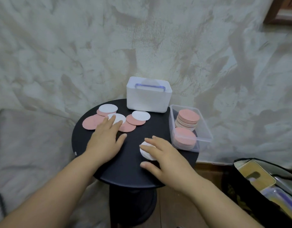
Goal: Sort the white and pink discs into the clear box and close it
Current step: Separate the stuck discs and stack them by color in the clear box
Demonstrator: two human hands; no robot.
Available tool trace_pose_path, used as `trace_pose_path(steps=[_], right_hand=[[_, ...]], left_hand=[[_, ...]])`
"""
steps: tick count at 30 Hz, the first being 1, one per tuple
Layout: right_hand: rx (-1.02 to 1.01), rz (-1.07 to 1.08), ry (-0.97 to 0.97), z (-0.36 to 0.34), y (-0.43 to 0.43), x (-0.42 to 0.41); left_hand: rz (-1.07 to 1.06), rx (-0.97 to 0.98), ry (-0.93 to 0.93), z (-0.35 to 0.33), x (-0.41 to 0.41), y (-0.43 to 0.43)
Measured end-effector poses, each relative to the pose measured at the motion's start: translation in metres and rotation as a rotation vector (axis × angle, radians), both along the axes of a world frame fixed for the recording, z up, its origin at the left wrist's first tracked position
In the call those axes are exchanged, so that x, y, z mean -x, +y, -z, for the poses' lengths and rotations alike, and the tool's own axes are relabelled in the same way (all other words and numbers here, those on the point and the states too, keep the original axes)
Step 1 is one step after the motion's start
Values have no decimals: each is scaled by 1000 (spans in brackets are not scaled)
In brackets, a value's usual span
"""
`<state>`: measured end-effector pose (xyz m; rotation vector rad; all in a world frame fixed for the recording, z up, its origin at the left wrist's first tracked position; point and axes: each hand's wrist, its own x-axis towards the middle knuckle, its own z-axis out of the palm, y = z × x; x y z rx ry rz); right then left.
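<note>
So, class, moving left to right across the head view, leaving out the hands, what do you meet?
Leftmost pink disc → white box with a handle → clear box holding pink discs → black bag.

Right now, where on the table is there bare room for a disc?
Bare: table centre, bordered by loose discs, clear box, left hand and right hand; also the near edge between them. Crowded: far left, right edge.
</note>
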<state>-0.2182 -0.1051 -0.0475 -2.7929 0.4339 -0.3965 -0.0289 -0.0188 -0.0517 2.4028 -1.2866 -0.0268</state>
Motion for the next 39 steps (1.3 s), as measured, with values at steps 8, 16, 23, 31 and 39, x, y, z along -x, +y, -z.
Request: trace_pose_path(steps=[8,16,23,31,39], right_hand=[[173,132,-143,32,6,21],[176,172,-250,38,10,19],[180,136,-188,41,11,30],[160,53,-236,42,9,35],[56,43,-280,42,12,37]], left_hand=[[85,13,-86,-4,13,6],[118,113,-40,4,25,27],[86,71,-46,6,24,44],[9,240,-25,20,24,84],[12,351,4,-1,23,85]])
